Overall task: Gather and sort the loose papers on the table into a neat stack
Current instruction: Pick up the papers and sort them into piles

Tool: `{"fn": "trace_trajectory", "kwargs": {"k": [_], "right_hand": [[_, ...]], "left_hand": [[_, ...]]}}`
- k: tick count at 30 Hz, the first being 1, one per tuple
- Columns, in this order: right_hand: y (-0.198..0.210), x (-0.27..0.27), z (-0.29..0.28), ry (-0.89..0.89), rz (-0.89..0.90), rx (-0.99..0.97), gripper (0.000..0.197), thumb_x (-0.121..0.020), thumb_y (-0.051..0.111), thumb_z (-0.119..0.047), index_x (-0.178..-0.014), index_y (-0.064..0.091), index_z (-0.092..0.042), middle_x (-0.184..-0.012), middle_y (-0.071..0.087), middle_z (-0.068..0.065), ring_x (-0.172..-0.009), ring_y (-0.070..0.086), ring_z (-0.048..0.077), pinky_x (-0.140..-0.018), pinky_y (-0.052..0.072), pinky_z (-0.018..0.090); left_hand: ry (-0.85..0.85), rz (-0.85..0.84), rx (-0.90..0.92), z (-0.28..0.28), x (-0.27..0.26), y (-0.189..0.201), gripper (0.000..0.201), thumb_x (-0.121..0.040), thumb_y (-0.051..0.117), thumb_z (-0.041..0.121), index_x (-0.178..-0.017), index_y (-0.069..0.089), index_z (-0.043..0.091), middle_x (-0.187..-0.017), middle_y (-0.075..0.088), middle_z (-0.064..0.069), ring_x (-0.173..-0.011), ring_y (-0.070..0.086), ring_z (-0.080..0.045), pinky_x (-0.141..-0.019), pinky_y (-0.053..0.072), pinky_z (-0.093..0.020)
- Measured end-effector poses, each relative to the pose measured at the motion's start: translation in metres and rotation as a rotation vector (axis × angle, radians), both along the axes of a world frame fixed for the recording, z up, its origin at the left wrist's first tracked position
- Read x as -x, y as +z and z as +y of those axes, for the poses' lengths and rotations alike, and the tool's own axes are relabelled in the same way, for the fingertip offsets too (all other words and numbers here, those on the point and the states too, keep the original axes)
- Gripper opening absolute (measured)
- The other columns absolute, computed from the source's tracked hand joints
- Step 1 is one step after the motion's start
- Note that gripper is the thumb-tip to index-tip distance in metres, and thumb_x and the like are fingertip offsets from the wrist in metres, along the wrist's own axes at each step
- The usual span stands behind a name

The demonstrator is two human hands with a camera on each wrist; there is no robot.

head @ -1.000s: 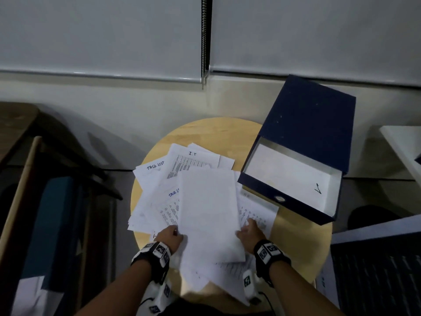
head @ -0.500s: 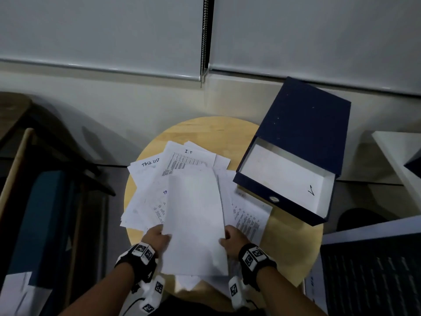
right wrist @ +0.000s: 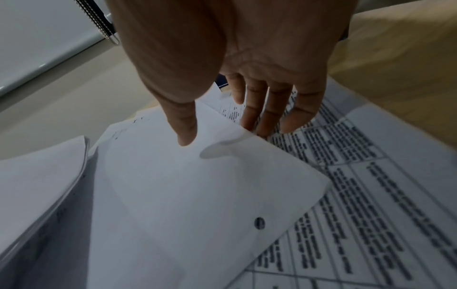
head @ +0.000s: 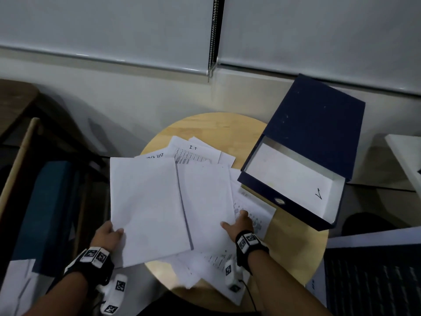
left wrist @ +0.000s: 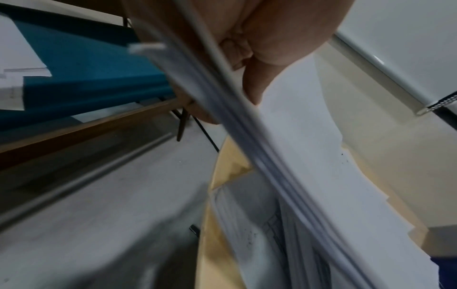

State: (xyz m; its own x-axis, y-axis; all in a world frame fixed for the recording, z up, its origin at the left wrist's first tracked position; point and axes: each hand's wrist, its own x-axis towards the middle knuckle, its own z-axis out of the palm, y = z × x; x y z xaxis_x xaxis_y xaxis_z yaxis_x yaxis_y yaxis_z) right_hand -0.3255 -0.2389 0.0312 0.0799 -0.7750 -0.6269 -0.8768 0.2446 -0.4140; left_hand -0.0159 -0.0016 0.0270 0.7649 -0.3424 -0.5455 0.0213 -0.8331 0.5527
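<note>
Loose white papers (head: 196, 153) lie spread over a round wooden table (head: 296, 252). My left hand (head: 109, 233) grips a bundle of several blank-faced sheets (head: 148, 206) by its near left corner, raised and tilted over the table's left side. In the left wrist view the thumb (left wrist: 257, 84) pinches the bundle's edge (left wrist: 222, 109). My right hand (head: 239, 224) reaches over a blank sheet (head: 205, 201) still on the pile. Its straight fingers (right wrist: 267, 109) touch a printed table sheet (right wrist: 371, 195) at the blank sheet's (right wrist: 197, 195) edge, the thumb above.
A dark blue box file (head: 307, 151) lies open on the table's right side, overhanging the edge. A dark chair and a blue cushion (head: 47, 213) stand at the left, more paper on the floor. A wall with roller blinds (head: 211, 42) is behind.
Both hands held one blank-faced bundle over the pile's middle. Now the left hand has carried it up and leftward alone, and the right hand has let go and reached onto the remaining sheets.
</note>
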Motion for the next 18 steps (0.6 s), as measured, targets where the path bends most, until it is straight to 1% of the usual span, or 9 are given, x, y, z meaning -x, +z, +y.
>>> {"fn": "trace_trajectory", "kwargs": {"k": [3,6,7,8,10,12,14,16,18], "right_hand": [[-0.005,-0.010,0.001,-0.019,0.041,-0.026,0.082,-0.076,0.079,-0.035,-0.137,0.032,-0.007,-0.139,0.051,0.018,-0.124,0.055,0.037,-0.100,0.049,0.043],[-0.008,-0.016,0.006,0.058,0.018,0.019,0.030,-0.087,0.067,-0.016,-0.113,0.054,-0.008,-0.120,0.065,0.015,-0.106,0.064,0.031,-0.089,0.053,0.033],[-0.008,-0.018,0.009,0.098,0.012,0.034,0.012,-0.089,0.061,-0.012,-0.100,0.056,-0.011,-0.112,0.068,0.012,-0.096,0.064,0.028,-0.084,0.053,0.031],[-0.006,-0.019,0.013,0.137,-0.004,0.048,0.005,-0.090,0.056,-0.008,-0.089,0.055,-0.013,-0.104,0.067,0.009,-0.088,0.061,0.025,-0.080,0.052,0.029],[-0.005,-0.018,0.018,0.181,-0.027,0.044,0.016,-0.090,0.050,-0.003,-0.082,0.053,-0.017,-0.097,0.062,0.006,-0.086,0.056,0.022,-0.078,0.050,0.027],[-0.004,-0.012,0.021,0.181,-0.039,-0.003,0.017,-0.092,0.048,-0.004,-0.090,0.056,-0.018,-0.097,0.059,0.006,-0.090,0.057,0.023,-0.078,0.046,0.025],[-0.004,-0.005,0.022,0.192,-0.040,-0.051,0.016,-0.093,0.044,-0.005,-0.085,0.049,-0.018,-0.087,0.054,0.002,-0.084,0.053,0.022,-0.074,0.043,0.025],[-0.004,0.002,0.021,0.165,-0.064,-0.084,0.015,-0.094,0.039,-0.007,-0.085,0.046,-0.018,-0.083,0.052,0.002,-0.081,0.051,0.022,-0.073,0.042,0.027],[-0.003,0.006,0.021,0.115,-0.129,-0.117,0.010,-0.099,0.041,-0.016,-0.104,0.050,-0.017,-0.097,0.054,0.004,-0.088,0.053,0.023,-0.077,0.042,0.027]], "left_hand": [[0.016,0.033,0.001,0.003,0.009,0.008,0.018,-0.086,0.062,0.003,-0.069,0.054,0.004,-0.070,0.062,-0.021,-0.073,0.061,-0.036,-0.078,0.050,-0.045],[-0.025,0.092,0.000,-0.004,0.019,0.012,0.015,-0.087,0.061,0.003,-0.073,0.054,0.002,-0.077,0.064,-0.021,-0.082,0.062,-0.037,-0.082,0.047,-0.042],[-0.061,0.114,-0.008,-0.009,0.022,0.012,0.012,-0.087,0.062,0.005,-0.076,0.056,0.003,-0.082,0.064,-0.020,-0.085,0.061,-0.035,-0.084,0.046,-0.040],[-0.101,0.136,-0.018,-0.015,0.024,0.007,0.007,-0.085,0.062,0.010,-0.081,0.058,0.006,-0.089,0.066,-0.020,-0.090,0.062,-0.035,-0.088,0.046,-0.040],[-0.168,0.147,-0.008,-0.031,0.031,0.000,0.008,-0.080,0.061,0.019,-0.081,0.058,0.011,-0.094,0.066,-0.020,-0.097,0.062,-0.036,-0.091,0.046,-0.040],[-0.209,0.120,-0.025,-0.050,0.044,0.006,0.019,-0.082,0.060,0.019,-0.070,0.046,0.014,-0.080,0.060,-0.018,-0.090,0.059,-0.034,-0.084,0.044,-0.037],[-0.237,0.081,-0.090,-0.069,0.059,0.019,0.031,-0.088,0.058,0.015,-0.066,0.036,0.013,-0.073,0.049,-0.012,-0.082,0.049,-0.028,-0.074,0.036,-0.032],[-0.283,0.054,-0.154,-0.083,0.068,0.029,0.021,-0.091,0.055,0.017,-0.076,0.040,0.011,-0.085,0.052,-0.014,-0.088,0.052,-0.031,-0.076,0.036,-0.031],[-0.308,0.048,-0.177,-0.092,0.074,0.032,0.016,-0.090,0.054,0.015,-0.098,0.049,0.002,-0.103,0.057,-0.021,-0.100,0.057,-0.037,-0.083,0.042,-0.036]]}}
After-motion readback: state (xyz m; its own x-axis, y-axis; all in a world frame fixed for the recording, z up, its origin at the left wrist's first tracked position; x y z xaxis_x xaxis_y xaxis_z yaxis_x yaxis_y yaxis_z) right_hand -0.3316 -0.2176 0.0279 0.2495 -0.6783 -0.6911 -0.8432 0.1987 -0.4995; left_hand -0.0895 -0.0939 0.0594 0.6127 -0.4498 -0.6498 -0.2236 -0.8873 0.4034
